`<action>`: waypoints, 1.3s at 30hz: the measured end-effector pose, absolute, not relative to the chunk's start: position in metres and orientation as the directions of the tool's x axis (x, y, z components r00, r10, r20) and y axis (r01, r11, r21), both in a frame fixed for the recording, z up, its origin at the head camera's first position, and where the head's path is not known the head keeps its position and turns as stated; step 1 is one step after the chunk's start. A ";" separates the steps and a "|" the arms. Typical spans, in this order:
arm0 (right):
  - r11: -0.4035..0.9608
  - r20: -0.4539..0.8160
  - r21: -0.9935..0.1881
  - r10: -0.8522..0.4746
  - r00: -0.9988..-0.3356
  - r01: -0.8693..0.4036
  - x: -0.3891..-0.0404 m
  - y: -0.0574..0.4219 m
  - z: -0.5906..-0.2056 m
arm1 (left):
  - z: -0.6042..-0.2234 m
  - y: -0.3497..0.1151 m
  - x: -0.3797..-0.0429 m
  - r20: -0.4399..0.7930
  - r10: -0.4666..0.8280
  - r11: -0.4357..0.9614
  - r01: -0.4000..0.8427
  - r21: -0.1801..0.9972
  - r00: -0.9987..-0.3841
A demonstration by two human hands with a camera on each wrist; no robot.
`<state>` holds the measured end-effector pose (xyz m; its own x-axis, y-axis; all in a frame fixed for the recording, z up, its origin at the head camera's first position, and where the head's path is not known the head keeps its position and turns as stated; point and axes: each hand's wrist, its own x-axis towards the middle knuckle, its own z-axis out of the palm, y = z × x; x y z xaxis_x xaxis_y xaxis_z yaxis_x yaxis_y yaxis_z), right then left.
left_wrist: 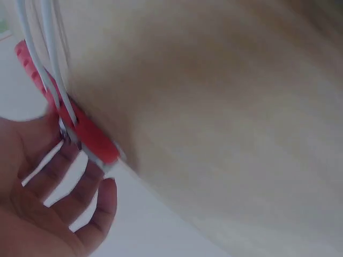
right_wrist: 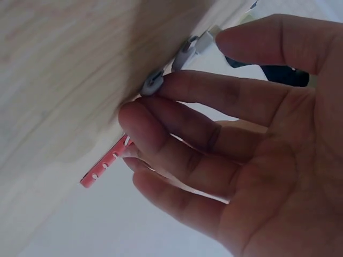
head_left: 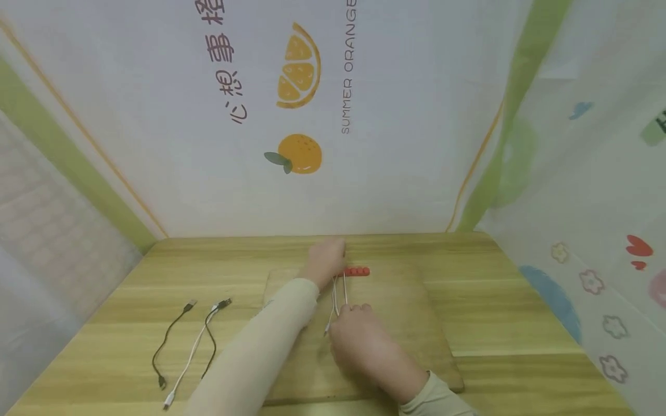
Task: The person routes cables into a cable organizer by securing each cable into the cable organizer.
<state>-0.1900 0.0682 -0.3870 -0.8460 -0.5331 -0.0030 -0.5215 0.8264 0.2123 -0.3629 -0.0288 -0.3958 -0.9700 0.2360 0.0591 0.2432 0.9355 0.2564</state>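
Note:
A red cable holder (head_left: 360, 271) lies near the far edge of the wooden board. Over its left part my left hand (head_left: 324, 260) holds on, thumb and fingertips at the strip in the left wrist view. Two white cables (left_wrist: 49, 43) run through slots of the holder (left_wrist: 99, 143). My right hand (head_left: 361, 341), nearer on the board, pinches a white cable (head_left: 346, 289) that stretches from the holder. Another cable end (head_left: 326, 330) lies beside this hand. In the right wrist view, a white plug (right_wrist: 208, 40) is by the thumb and a grey-white cable end (right_wrist: 153, 83) by the index finger.
On the table (head_left: 489, 312), left of the board (head_left: 400, 323), lie a black cable (head_left: 165, 341), a white cable (head_left: 189, 352) and a second black cable (head_left: 213, 335). A printed curtain (head_left: 395, 144) hangs behind the table.

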 end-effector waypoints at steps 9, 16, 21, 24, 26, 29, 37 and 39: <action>0.838 0.003 0.201 -0.519 -0.855 -0.508 -0.190 0.065 -0.391 | -0.388 -0.045 -0.358 -0.053 0.276 0.901 0.239 0.363 -0.960; 0.869 -0.058 0.095 -0.483 -0.874 -0.486 -0.191 0.069 -0.386 | -0.382 -0.050 -0.350 -0.076 0.282 0.898 0.235 0.372 -0.957; 0.906 -0.127 -0.003 -0.420 -0.899 -0.423 -0.194 0.073 -0.379 | -0.373 -0.070 -0.344 -0.097 0.285 0.912 0.238 0.335 -0.954; 0.917 -0.144 -0.036 -0.398 -0.906 -0.398 -0.194 0.075 -0.374 | -0.367 -0.091 -0.341 -0.099 0.275 0.923 0.234 0.307 -0.956; 0.921 -0.155 -0.056 -0.389 -0.908 -0.385 -0.194 0.074 -0.372 | -0.366 -0.111 -0.339 -0.096 0.258 0.931 0.220 0.292 -0.961; 0.927 -0.166 -0.063 -0.376 -0.912 -0.371 -0.191 0.072 -0.371 | -0.367 -0.141 -0.334 -0.104 0.236 0.932 0.195 0.304 -0.966; 0.926 -0.113 -0.077 -0.375 -0.920 -0.369 -0.179 0.058 -0.368 | -0.371 -0.207 -0.316 -0.139 0.214 0.947 0.171 0.274 -0.967; 0.922 -0.077 -0.074 -0.386 -0.919 -0.381 -0.175 0.052 -0.365 | -0.370 -0.218 -0.310 -0.138 0.213 0.951 0.173 0.255 -0.967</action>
<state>-0.1750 0.0522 -0.3652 -0.9194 -0.3858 -0.0767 -0.3807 0.9218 -0.0738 -0.3097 -0.2176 -0.3704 -0.9674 0.2126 -0.1377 0.1727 0.9513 0.2554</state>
